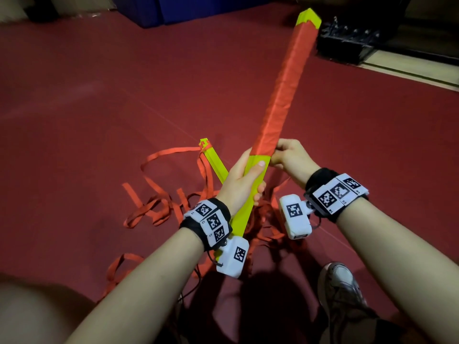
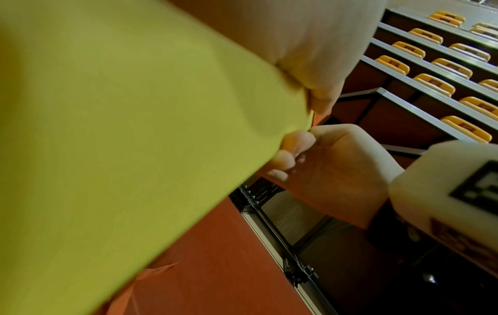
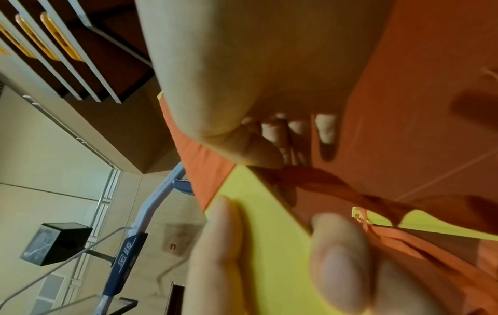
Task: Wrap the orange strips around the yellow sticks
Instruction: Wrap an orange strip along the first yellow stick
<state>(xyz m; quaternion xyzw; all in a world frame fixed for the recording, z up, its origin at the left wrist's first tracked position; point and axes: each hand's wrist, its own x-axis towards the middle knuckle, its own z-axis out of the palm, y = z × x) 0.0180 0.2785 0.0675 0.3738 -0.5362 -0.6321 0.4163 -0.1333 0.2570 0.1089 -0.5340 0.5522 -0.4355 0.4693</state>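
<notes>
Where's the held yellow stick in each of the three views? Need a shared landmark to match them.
Head: the stick runs from bottom centre up to top right, its upper part wrapped in orange, the left hand gripping its bare part.
Left wrist: it fills the left half, blurred.
Right wrist: bare yellow at lower centre, orange wrap above.
Shared landmark: the right hand at the wrap's lower edge, seen in all three.

Seen very close: a yellow stick, blurred, filling the frame from 12 to 7 o'clock. Gripped at 1 o'clock by the left hand. Touched at its edge near centre by fingertips of the right hand. White wrist device at 4 o'clock. Rows of yellow seats at 2 o'clock. Red floor at 6 o'clock.
</notes>
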